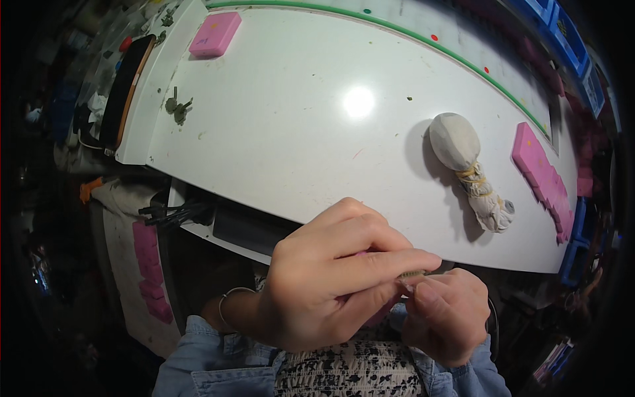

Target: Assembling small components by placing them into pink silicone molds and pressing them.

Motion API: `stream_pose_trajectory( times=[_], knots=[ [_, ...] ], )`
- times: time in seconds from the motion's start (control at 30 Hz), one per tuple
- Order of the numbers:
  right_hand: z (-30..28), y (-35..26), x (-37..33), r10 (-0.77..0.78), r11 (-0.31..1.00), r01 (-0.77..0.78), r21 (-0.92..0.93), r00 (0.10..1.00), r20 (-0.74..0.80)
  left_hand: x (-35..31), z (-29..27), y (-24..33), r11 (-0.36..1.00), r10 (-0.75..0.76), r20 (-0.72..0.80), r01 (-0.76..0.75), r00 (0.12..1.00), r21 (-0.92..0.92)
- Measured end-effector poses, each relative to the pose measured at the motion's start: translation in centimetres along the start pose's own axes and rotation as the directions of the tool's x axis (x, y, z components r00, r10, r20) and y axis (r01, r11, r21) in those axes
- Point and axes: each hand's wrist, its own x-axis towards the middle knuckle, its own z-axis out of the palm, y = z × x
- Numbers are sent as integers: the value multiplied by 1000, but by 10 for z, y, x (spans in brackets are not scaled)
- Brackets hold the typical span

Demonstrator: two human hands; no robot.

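My left hand (pixel 334 278) is closed, its thumb and fingertips pinching a small olive-green ridged piece (pixel 413 273) just past the table's near edge. Against that piece, the curled fingers and thumb of my right hand (pixel 450 314) press from the other side. A bit of pink shows between the fingers of my left hand, mostly hidden, so its shape cannot be told. Most of the ridged piece is covered by fingertips too. On the white table (pixel 284 112), to the right, lies a cloth-wrapped round-headed bundle (pixel 455 142) bound with yellowish bands.
A pink block (pixel 215 34) sits at the far left, with small olive-green branched pieces (pixel 177 109) nearer. Several pink blocks (pixel 539 175) line the right edge. A black-and-brown device (pixel 127 92) stands left. More pink blocks (pixel 149 255) lie on a lower surface. Blue bins (pixel 565 36) stand far right.
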Motion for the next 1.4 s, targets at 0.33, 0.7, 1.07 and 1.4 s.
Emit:
stream_pose_trajectory(
  times=[0.33, 0.7, 1.07, 1.4],
  knots=[
    [4, 7, -4, 14, 997, -14, 80, 1000, 2, -4, 3, -1, 999, -35, -42, 33, 999, -27],
    [6, 6, -4, 4, 999, -2, 49, 999, -39, -3, 5, 0, 999, -43, -48, 41, 998, -32],
    [3, 10, -7, -16, 994, 20, 111, 999, -37, -2, 7, 4, 997, -55, -36, 53, 998, -51],
    [8, 8, -4, -18, 984, 29, 173, 998, -62, -3, 3, 2, 1000, -15, -41, 14, 999, -20]
  ],
)
